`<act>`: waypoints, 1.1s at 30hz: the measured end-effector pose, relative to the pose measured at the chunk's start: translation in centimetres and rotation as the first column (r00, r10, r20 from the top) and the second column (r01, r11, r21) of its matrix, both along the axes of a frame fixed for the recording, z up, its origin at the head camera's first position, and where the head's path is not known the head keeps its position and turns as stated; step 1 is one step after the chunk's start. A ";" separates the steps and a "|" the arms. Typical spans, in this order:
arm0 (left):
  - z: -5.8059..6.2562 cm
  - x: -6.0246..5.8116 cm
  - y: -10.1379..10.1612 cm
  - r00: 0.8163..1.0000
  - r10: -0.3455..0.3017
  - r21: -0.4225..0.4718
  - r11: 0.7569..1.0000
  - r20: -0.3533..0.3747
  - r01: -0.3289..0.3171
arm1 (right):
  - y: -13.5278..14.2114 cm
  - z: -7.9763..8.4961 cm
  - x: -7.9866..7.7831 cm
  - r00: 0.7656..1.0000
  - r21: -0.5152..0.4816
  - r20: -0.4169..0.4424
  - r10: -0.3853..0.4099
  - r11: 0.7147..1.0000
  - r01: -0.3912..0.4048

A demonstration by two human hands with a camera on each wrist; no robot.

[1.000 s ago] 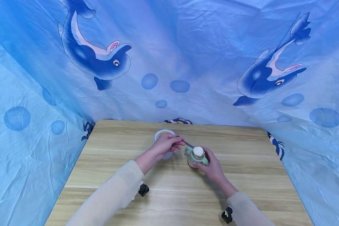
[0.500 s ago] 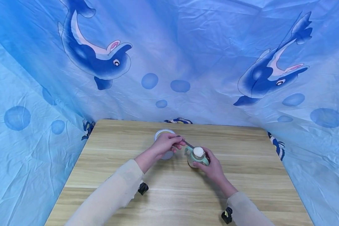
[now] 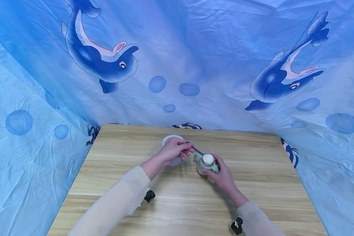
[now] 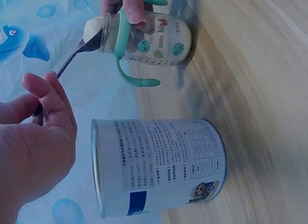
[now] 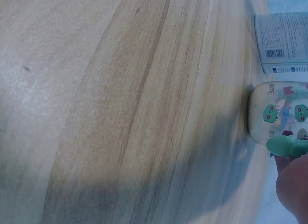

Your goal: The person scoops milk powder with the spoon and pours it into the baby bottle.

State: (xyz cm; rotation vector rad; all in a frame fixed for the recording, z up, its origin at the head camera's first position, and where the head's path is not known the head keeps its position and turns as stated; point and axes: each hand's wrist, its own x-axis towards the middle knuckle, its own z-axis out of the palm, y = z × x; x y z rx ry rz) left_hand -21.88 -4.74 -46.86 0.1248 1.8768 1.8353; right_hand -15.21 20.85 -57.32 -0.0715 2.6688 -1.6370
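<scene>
My left hand [image 3: 173,151] pinches the handle of a metal spoon [image 4: 67,62]. The spoon's bowl carries a heap of white powder [image 4: 93,27] at the mouth of a clear baby bottle [image 4: 161,38]. A green collar with two curved handles rings the bottle's neck, and printed green and red figures cover its side. My right hand [image 3: 222,175] grips the bottle near the collar; it stands upright on the table. Under my left forearm and hand in the head view is a white powder can [image 4: 161,161], standing without a lid visible on it.
The wooden table [image 3: 253,157] spreads around both hands. A blue dolphin-printed cloth [image 3: 218,59] hangs behind and at the sides. The can stands left of the bottle, with a gap between them. Black wrist devices [image 3: 149,196] sit by both sleeves.
</scene>
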 end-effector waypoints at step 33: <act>1.6 -0.6 0.3 0.959 -0.199 -0.205 0.966 -0.201 0.158 | 0.1 -0.2 0.0 1.000 -0.001 -0.011 -0.005 1.000 0.005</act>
